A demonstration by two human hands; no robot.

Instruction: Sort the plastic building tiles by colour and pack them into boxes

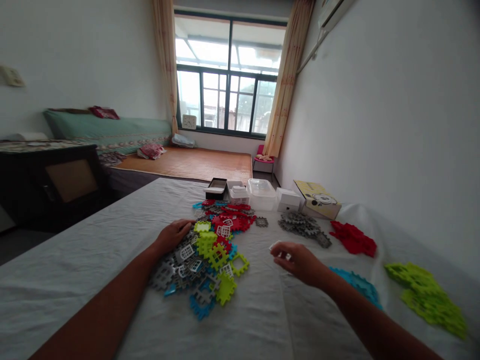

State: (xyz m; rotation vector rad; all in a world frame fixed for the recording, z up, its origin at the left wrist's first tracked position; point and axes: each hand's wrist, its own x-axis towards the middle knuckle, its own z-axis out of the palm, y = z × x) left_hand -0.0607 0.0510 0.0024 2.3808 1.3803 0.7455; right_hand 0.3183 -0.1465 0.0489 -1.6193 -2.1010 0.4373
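A mixed pile of plastic interlocking building tiles (207,245) lies on the white-covered table, in lime green, grey, red and blue, with small white lattice window pieces (186,252) among them. My left hand (174,234) rests on the pile's left edge, fingers stretched over the grey tiles, gripping nothing that I can see. To the right of the pile my right hand (294,260) is held above the cloth, its fingers closed on a small white piece, which they mostly cover. A lone grey square tile (261,222) lies between the pile and a heap of grey tiles (303,226).
Sorted heaps of red tiles (353,238), blue tiles (356,286) and lime green tiles (427,297) lie on the right. Along the table's far edge stand a black box (216,189), clear plastic container (261,194), white box (288,200) and yellow carton (318,198).
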